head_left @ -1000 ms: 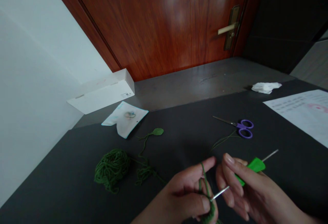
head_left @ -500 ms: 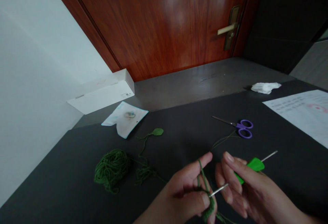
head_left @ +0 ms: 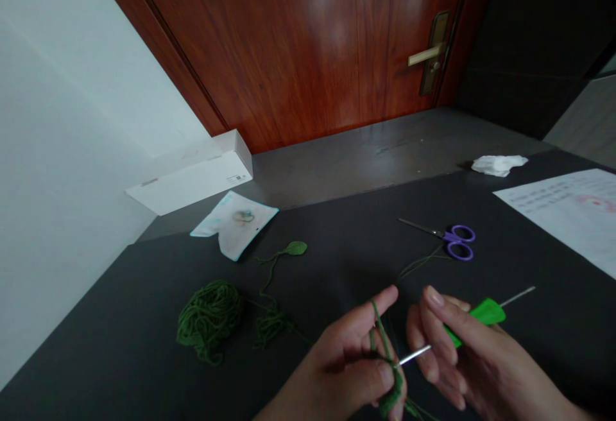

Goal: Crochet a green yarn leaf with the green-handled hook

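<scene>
My left hand [head_left: 349,363] pinches a small green crochet piece [head_left: 392,395] between thumb and fingers, and a strand of green yarn [head_left: 380,326] loops over its raised index finger. In my right hand [head_left: 462,350] is a crochet hook with a bright green handle [head_left: 487,312], gripped between thumb and fingers. The hook's metal shaft [head_left: 414,354] reaches left to the crochet piece, its tip at the stitches by my left thumb. Exactly how the tip sits in the loop is hard to see. Another metal end sticks out of the handle's right side.
A green yarn ball [head_left: 210,318] lies at left, with a loose tangle [head_left: 272,325] and a crocheted leaf [head_left: 295,248] nearby. Purple-handled scissors [head_left: 452,237] rest beyond my hands. Further off are a white packet [head_left: 245,225], a white box [head_left: 197,180], crumpled tissue [head_left: 499,165] and a printed sheet [head_left: 572,206].
My right hand and the crochet hook have shifted slightly right, the handle end moving outward. My left hand, with the crochet piece and yarn, has stayed nearly still.
</scene>
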`<state>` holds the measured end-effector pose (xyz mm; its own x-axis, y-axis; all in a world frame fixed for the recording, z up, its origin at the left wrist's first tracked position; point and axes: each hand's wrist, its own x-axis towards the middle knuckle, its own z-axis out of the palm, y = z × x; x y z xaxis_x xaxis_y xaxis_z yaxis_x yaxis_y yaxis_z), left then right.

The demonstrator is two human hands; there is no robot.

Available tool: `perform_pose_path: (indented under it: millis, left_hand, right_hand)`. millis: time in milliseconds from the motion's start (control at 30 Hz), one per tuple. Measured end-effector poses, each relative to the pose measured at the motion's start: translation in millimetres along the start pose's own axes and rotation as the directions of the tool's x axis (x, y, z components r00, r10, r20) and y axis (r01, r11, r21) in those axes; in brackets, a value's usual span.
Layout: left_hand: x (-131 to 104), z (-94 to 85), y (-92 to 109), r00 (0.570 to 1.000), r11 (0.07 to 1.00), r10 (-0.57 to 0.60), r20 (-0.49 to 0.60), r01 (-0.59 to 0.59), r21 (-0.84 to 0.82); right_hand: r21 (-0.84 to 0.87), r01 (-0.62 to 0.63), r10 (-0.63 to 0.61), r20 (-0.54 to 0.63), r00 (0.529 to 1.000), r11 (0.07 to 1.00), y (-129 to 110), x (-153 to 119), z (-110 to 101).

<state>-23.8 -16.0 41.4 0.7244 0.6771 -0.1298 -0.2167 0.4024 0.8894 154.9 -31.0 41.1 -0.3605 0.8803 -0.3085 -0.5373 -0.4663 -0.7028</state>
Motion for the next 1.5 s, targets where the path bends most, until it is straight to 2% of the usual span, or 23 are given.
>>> perform_pose_path:
  millis: [300, 500, 867, 1000, 1300, 1500]
  left_hand:
    - [0, 0.4, 0, 0.999, 0.999, -0.035, 0.003, 0.034, 0.022]
    - [0, 0.3, -2, 1.000, 0.999, -0.018, -0.016, 0.019, 0.033]
    - [-2, 5.4, 5, 0.993, 0.969, -0.032, -0.112, 0.059, 0.240]
    - [-4, 6.8, 4, 0.984, 0.963, -0.053, -0.169, 0.094, 0.251]
    - [-3, 8.0, 1, 0.990, 0.972, 0.002, -0.142, 0.031, 0.231]
    - [-1, 7.1, 1, 0.988, 0.971, -0.013, -0.154, 0.050, 0.235]
  right_hand:
    - [0.034, -0.029, 0.029, -0.003, 1.000, 0.999, 1, -1, -2]
    - [-0.015, -0.009, 0.009, 0.009, 1.000, 1.000, 0, -1, -2]
    - [-0.032, 0.152, -0.150, 0.069, 0.986, 0.988, 4, -3, -7]
    - [-0.092, 0.194, -0.186, 0.085, 0.979, 0.977, 4, -1, -9]
    - [-0.185, 0.266, -0.251, 0.104, 0.963, 0.946, 4, -2, -12]
    - [-0.228, 0.314, -0.293, 0.119, 0.949, 0.922, 7, -7, -15]
